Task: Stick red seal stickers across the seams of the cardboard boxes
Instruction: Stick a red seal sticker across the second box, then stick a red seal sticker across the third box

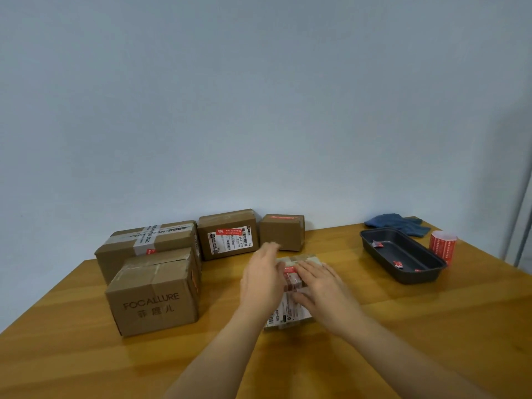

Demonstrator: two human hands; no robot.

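- Head view: a small box (290, 295) is worked on mid-bench (403, 326), and a red sticker (290, 270) is seen on its top between the two hands.
- The left hand (263, 279) is laid open against the box's left side, fingers blurred; the right hand (322, 286) is spread flat over the top, nothing gripped by either.
- The step is judged to be the pressing-down of the sticker across the seam; the seam itself is hidden by the hands.
- It would be done best with the box steadied from the left while the sticker is smoothed from its middle outward, so both flaps are caught and no edge is left lifted.
- Four other boxes are stood further back on the left; red is seen on the far one (282, 231).
- The sticker roll (443, 247) is stood just beside a dark tray (371, 243) holding peeled scraps, well apart to the right.
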